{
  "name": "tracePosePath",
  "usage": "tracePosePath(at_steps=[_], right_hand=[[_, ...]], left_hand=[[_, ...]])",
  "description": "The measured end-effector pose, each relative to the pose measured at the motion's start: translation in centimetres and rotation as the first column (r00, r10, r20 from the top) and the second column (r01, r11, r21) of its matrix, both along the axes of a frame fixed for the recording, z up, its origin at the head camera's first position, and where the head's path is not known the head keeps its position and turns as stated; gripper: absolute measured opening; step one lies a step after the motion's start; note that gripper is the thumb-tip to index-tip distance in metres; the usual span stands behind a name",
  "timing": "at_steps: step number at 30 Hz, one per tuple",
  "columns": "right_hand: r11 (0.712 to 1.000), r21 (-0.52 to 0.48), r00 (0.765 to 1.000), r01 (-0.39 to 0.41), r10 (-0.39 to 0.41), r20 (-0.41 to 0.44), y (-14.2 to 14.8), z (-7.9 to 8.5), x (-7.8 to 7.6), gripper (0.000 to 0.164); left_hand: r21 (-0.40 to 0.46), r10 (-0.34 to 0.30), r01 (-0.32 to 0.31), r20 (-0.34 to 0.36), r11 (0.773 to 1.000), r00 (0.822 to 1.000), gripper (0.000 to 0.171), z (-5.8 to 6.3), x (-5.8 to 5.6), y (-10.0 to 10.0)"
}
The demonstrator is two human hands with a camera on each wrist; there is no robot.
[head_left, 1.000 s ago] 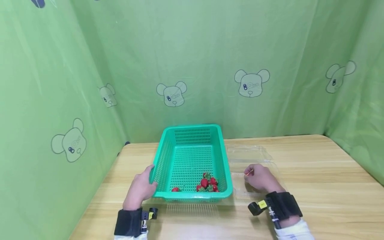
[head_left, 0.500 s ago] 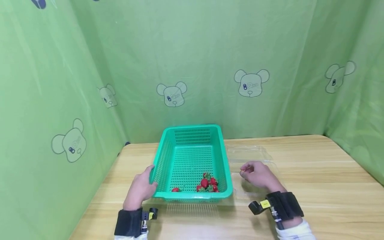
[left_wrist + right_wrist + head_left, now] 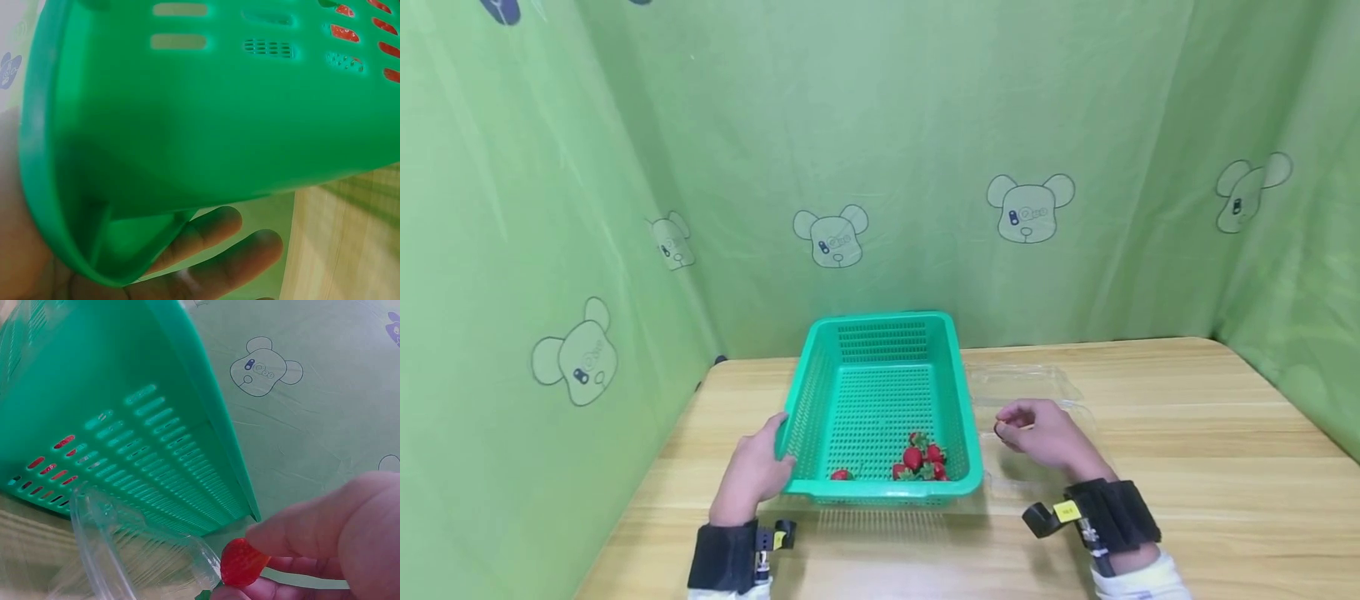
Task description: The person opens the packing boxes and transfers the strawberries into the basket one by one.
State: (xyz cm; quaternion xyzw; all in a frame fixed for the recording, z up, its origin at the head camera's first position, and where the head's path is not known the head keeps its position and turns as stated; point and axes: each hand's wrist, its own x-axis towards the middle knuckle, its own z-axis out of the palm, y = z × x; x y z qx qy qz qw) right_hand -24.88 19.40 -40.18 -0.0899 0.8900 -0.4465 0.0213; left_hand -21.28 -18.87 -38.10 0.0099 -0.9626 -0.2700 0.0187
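Note:
At the front left corner of the green basket [image 3: 880,492], my left hand [image 3: 752,471] grips the rim; in the left wrist view its fingers [image 3: 250,256] reach under the lip. Between thumb and fingers my right hand [image 3: 1045,433] pinches a red strawberry [image 3: 242,562], best seen in the right wrist view. That hand hovers over a clear plastic box [image 3: 1018,483] just right of the basket. Several strawberries [image 3: 913,457] lie in the basket's front right corner. One more strawberry [image 3: 841,474] sits nearer its front left, partly hidden by the rim.
The clear lid part [image 3: 1018,383] of the plastic box lies behind it, toward the curtain. A wooden table [image 3: 1210,467] bears everything. Green curtain [image 3: 910,167] with bear-head prints closes off the back and sides.
My right hand has shifted slightly left toward the basket, and the strawberry has turned between its fingers. The left hand and basket stay put.

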Motion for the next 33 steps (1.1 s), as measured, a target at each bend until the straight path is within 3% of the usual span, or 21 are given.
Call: tracePosePath(at_steps=[6,17,28,33], right_hand=[[0.999,-0.044,1.0,-0.004,0.005,0.019,-0.1,0.2,0.1,0.029],[0.999,-0.038,1.0,0.017,-0.017,0.0,-0.3,0.9,0.5,0.027],[0.999,0.005,0.999,0.047,-0.047,-0.012,-0.4,0.7,0.5,0.026],[0.993,0.117,0.999,0.032,-0.035,0.024,0.0,-0.5,0.1,0.024]], left_hand=[[0.0,0.003,-0.003,0.002,1.0,1.0,0.064,0.0,0.0,0.0],[-0.003,0.002,-0.002,0.003,1.0,1.0,0.063,0.1,0.0,0.0],[-0.003,0.001,-0.001,0.001,1.0,1.0,0.064,0.1,-0.1,0.1],[0.001,-0.002,0.002,0.002,1.0,1.0,0.063,0.0,-0.1,0.1]])
